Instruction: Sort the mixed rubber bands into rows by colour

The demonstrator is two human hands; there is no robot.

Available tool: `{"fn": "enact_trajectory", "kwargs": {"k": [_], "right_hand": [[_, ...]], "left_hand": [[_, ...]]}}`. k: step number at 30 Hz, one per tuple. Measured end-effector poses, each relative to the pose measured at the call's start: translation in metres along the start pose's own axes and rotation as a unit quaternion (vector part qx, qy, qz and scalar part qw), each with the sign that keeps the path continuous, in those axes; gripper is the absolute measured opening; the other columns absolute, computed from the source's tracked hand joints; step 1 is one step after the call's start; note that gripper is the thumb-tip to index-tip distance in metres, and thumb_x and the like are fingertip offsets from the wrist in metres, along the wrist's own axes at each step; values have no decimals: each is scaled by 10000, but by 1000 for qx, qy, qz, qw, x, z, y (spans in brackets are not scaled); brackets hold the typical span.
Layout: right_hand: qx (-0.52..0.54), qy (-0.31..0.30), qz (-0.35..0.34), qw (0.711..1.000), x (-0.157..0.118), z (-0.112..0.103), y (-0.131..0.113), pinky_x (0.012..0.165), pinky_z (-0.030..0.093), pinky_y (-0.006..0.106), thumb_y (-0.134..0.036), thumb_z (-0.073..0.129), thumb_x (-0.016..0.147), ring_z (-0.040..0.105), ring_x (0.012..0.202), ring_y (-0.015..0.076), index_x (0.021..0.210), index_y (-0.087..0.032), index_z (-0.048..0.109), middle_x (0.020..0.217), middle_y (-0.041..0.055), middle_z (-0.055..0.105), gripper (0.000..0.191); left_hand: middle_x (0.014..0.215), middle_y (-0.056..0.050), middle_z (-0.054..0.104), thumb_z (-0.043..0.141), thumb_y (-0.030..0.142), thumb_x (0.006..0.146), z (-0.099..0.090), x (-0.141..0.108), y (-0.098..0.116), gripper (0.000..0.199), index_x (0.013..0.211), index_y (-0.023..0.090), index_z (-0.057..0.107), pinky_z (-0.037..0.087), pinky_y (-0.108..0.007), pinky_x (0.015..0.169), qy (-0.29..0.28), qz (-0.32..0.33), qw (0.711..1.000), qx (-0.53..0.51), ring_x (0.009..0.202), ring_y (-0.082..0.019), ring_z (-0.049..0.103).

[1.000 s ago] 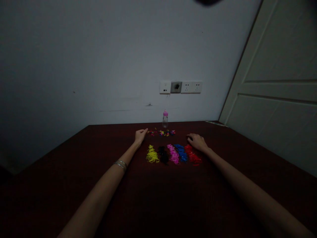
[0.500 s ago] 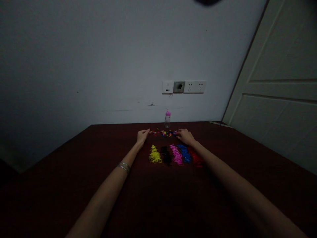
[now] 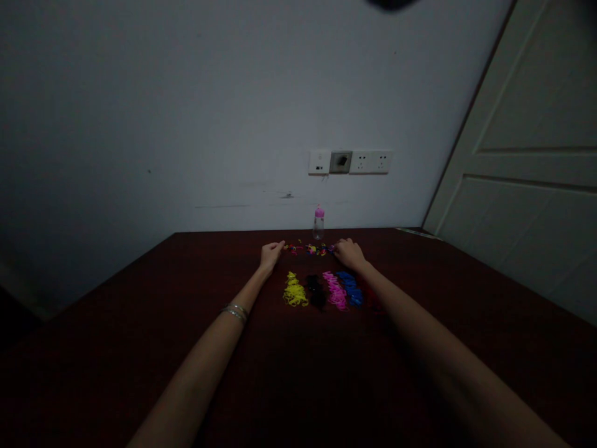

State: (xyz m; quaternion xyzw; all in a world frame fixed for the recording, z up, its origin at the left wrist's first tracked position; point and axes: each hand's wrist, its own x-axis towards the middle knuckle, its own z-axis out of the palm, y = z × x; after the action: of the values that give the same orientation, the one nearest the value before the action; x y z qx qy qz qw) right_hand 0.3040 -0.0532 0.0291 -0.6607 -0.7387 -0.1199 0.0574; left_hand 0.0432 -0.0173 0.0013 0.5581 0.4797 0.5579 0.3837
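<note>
A row of mixed-colour small rubber bands (image 3: 317, 249) lies across the far part of the table. At its left end, my left hand (image 3: 270, 256) is closed, thumb and fingertips pressed together; whatever they pinch is too small to make out. My right hand (image 3: 351, 254) rests at the row's right end, fingers curled down against the bands, its fingertips partly hidden. Nearer to me lie sorted piles of bands: yellow (image 3: 295, 292), black (image 3: 316, 292), pink (image 3: 336, 291) and blue (image 3: 351, 290). A dim red pile (image 3: 374, 302) is partly covered by my right forearm.
Just behind the mixed bands stands a small clear bottle with a pink top (image 3: 318, 225). The dark red table (image 3: 289, 373) meets a pale wall with a strip of sockets (image 3: 370, 162). A white panelled door (image 3: 527, 168) is on the right.
The view has shifted slightly, so everything sits a little to the right. My right hand's fingers look more curled at the bands. My left hand keeps its pinch.
</note>
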Motion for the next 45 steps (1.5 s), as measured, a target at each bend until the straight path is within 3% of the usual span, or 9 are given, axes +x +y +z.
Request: {"fn": "enact_trajectory", "kwargs": {"k": [7, 21, 30, 36, 45], "right_hand": [[15, 17, 1, 1000, -3, -5, 1, 795, 429, 333, -261, 389, 891, 517, 1016, 250, 987, -158, 658, 1095, 140, 602, 303], [51, 40, -30, 997, -13, -36, 16, 789, 406, 265, -268, 501, 839, 532, 988, 208, 923, -202, 688, 1104, 82, 622, 215], [86, 17, -58, 995, -31, -34, 16, 847, 397, 251, -269, 475, 858, 539, 1025, 196, 947, -194, 688, 1121, 85, 625, 243], [93, 33, -59, 993, -24, -37, 10, 814, 398, 238, -261, 470, 853, 548, 1005, 187, 953, -207, 680, 1103, 63, 633, 239], [-39, 23, -144, 989, -6, -42, -2, 840, 376, 334, -179, 413, 870, 532, 1013, 253, 874, -175, 678, 1013, 131, 651, 265]], "left_hand": [[392, 62, 336, 618, 546, 647, 0, 0, 0, 437, 618, 110, 623, 159, -208, 408, 5, 4, 1000, -14, 382, -50, 272], [381, 68, 322, 617, 525, 655, 0, 2, -3, 408, 616, 119, 608, 137, -213, 412, -3, 7, 1000, -23, 371, -51, 256], [376, 72, 306, 625, 524, 652, -1, -1, 2, 409, 621, 117, 613, 132, -214, 399, -7, 7, 999, -32, 361, -48, 242], [394, 64, 338, 638, 521, 639, -1, -1, 3, 407, 609, 116, 606, 137, -213, 395, -9, 8, 999, -41, 364, -45, 259], [384, 72, 325, 621, 540, 652, -1, 1, 0, 420, 617, 123, 587, 130, -210, 402, -18, 1, 999, -33, 356, -45, 246]]}}
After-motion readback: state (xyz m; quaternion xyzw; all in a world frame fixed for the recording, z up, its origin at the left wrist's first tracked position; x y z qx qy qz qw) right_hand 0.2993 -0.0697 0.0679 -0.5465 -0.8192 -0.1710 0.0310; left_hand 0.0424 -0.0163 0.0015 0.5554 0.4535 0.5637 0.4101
